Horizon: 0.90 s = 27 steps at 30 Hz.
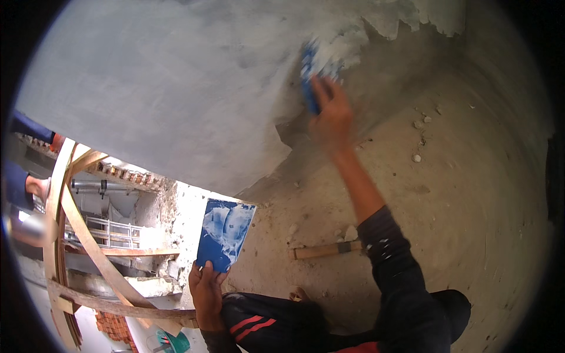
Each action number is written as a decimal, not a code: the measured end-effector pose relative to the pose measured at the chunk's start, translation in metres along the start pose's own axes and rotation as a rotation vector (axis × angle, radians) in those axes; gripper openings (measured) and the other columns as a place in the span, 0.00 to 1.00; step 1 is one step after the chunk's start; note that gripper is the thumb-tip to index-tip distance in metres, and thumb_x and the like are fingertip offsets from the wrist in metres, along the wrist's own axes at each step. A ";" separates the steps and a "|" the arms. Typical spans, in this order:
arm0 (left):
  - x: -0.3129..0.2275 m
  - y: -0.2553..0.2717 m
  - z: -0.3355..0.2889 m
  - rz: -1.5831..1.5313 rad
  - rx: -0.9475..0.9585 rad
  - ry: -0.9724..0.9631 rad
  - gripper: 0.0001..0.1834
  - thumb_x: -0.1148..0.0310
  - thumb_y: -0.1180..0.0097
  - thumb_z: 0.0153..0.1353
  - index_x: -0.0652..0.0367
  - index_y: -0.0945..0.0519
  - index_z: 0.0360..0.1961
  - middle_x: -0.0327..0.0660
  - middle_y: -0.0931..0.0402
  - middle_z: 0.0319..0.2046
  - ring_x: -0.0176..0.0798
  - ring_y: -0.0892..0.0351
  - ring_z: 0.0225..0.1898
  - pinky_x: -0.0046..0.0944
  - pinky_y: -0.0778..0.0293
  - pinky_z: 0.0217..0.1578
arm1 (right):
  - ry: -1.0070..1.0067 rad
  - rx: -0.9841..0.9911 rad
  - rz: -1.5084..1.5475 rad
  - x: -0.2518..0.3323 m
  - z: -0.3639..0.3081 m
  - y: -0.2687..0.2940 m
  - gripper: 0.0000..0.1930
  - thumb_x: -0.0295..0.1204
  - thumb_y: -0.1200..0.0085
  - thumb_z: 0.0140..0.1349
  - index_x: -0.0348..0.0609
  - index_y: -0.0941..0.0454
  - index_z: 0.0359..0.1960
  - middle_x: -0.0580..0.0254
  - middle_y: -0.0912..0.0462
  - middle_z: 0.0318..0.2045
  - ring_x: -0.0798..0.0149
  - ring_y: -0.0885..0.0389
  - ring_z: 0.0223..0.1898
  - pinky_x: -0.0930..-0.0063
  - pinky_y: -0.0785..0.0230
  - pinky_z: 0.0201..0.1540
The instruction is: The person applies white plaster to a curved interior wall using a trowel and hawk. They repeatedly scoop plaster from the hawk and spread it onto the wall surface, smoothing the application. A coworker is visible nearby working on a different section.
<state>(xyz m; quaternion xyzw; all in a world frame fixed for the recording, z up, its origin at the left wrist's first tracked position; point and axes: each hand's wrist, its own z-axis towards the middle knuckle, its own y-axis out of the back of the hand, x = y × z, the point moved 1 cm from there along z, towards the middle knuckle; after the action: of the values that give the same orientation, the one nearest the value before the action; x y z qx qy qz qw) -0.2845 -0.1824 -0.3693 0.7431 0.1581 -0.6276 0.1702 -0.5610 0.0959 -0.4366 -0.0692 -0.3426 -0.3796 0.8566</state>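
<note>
My right hand [333, 120] is wrapped round a blue putty spreader [310, 97], blurred by motion. The spreader's face meets the wall beside a thick, rough patch of wet white plaster [340, 50]. Left of that patch, a smooth grey-white coat [176, 88] covers the wall, ending in a ragged edge. Low in front of me, my left hand [206, 291] grips the lower end of a flat blue rectangular plate [213, 250]. White plaster is smeared over the plate's upper part, and my left thumb lies on its near face.
A wooden frame of crossed boards [88, 235] stands at the left, with a ladder [115, 230] behind it. Another person's blue sleeve [32, 127] reaches in at the far left. Rubble [417, 158] and a wooden stick [321, 252] lie on the dusty floor. A green bucket [178, 342] sits low left.
</note>
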 end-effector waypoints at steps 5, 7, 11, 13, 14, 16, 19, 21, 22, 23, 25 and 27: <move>0.005 -0.002 0.005 -0.045 0.058 -0.028 0.16 0.73 0.55 0.63 0.68 0.36 0.50 0.48 0.28 0.43 0.42 0.23 0.43 0.43 0.25 0.45 | 0.126 0.217 0.097 0.023 -0.130 -0.040 0.36 0.12 0.50 0.37 0.50 0.29 0.54 0.51 0.28 0.48 0.47 0.29 0.52 0.60 0.33 0.52; 0.005 0.001 0.000 -0.065 0.054 -0.032 0.15 0.73 0.55 0.63 0.68 0.36 0.50 0.48 0.28 0.44 0.42 0.24 0.43 0.43 0.25 0.45 | 0.056 0.324 0.184 0.021 -0.142 -0.028 0.32 0.14 0.50 0.39 0.48 0.28 0.53 0.50 0.29 0.49 0.47 0.29 0.52 0.60 0.33 0.53; 0.005 0.003 -0.006 -0.089 0.005 -0.039 0.15 0.74 0.55 0.62 0.67 0.35 0.50 0.47 0.28 0.43 0.41 0.24 0.43 0.42 0.26 0.45 | 0.033 0.025 0.040 -0.033 -0.101 0.004 0.34 0.15 0.49 0.39 0.48 0.31 0.55 0.48 0.30 0.51 0.47 0.29 0.51 0.62 0.33 0.51; 0.005 -0.003 -0.006 -0.102 0.008 -0.037 0.15 0.75 0.55 0.62 0.67 0.35 0.49 0.47 0.27 0.43 0.41 0.24 0.43 0.43 0.26 0.45 | -0.075 -0.064 -0.013 -0.046 -0.056 0.009 0.36 0.14 0.50 0.39 0.49 0.32 0.57 0.49 0.30 0.52 0.47 0.28 0.50 0.62 0.33 0.51; 0.005 0.000 -0.007 -0.094 -0.007 -0.037 0.15 0.74 0.54 0.62 0.67 0.34 0.49 0.47 0.27 0.43 0.42 0.24 0.43 0.43 0.27 0.46 | -0.138 -0.032 0.007 -0.047 -0.046 0.002 0.36 0.13 0.51 0.39 0.50 0.33 0.57 0.50 0.30 0.52 0.47 0.28 0.50 0.62 0.33 0.51; 0.007 0.001 -0.007 -0.092 -0.026 -0.043 0.14 0.74 0.53 0.61 0.66 0.33 0.48 0.46 0.27 0.42 0.43 0.25 0.44 0.43 0.29 0.47 | -0.190 0.028 0.009 -0.035 -0.052 -0.014 0.37 0.11 0.52 0.40 0.51 0.33 0.58 0.51 0.31 0.53 0.48 0.28 0.51 0.62 0.33 0.51; 0.011 0.001 0.002 -0.091 -0.058 -0.009 0.15 0.74 0.52 0.61 0.66 0.32 0.48 0.45 0.26 0.41 0.42 0.25 0.44 0.42 0.28 0.45 | -0.004 0.196 -0.032 0.006 -0.122 -0.052 0.40 0.12 0.49 0.37 0.50 0.35 0.59 0.48 0.34 0.55 0.47 0.34 0.56 0.62 0.34 0.52; 0.016 0.010 0.003 -0.054 -0.057 0.023 0.15 0.74 0.52 0.61 0.65 0.33 0.48 0.44 0.26 0.41 0.41 0.25 0.44 0.41 0.28 0.44 | -0.056 0.285 0.089 0.021 -0.162 -0.053 0.38 0.11 0.51 0.38 0.50 0.33 0.57 0.50 0.32 0.53 0.49 0.31 0.54 0.63 0.33 0.50; 0.018 0.004 0.005 -0.056 -0.039 0.030 0.15 0.74 0.53 0.61 0.66 0.33 0.48 0.44 0.26 0.41 0.41 0.24 0.43 0.40 0.28 0.44 | -0.085 0.331 0.143 0.023 -0.179 -0.048 0.37 0.11 0.51 0.38 0.49 0.32 0.56 0.51 0.31 0.53 0.50 0.30 0.53 0.63 0.32 0.49; 0.011 0.001 0.004 -0.038 -0.034 0.014 0.15 0.74 0.53 0.61 0.66 0.33 0.48 0.44 0.26 0.42 0.40 0.24 0.42 0.40 0.27 0.44 | -0.119 0.395 0.216 0.025 -0.186 -0.040 0.34 0.10 0.52 0.38 0.47 0.30 0.54 0.52 0.29 0.51 0.50 0.28 0.51 0.64 0.32 0.48; 0.004 0.005 0.001 -0.079 -0.010 0.026 0.13 0.76 0.54 0.61 0.66 0.34 0.47 0.45 0.26 0.41 0.40 0.23 0.42 0.41 0.26 0.44 | -0.147 0.525 0.307 0.023 -0.180 -0.016 0.29 0.09 0.54 0.41 0.44 0.27 0.49 0.53 0.26 0.47 0.52 0.24 0.47 0.65 0.31 0.46; 0.004 0.005 0.000 -0.112 0.017 0.023 0.12 0.76 0.54 0.61 0.66 0.35 0.46 0.46 0.26 0.40 0.40 0.23 0.41 0.41 0.25 0.44 | -0.156 0.609 0.332 0.012 -0.186 0.009 0.24 0.09 0.55 0.45 0.41 0.26 0.46 0.53 0.24 0.45 0.52 0.23 0.44 0.66 0.30 0.45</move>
<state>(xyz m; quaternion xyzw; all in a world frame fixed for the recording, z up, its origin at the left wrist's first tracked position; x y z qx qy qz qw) -0.2812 -0.1868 -0.3725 0.7418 0.1962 -0.6287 0.1265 -0.4499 0.0241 -0.5679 0.1060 -0.4886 -0.1090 0.8592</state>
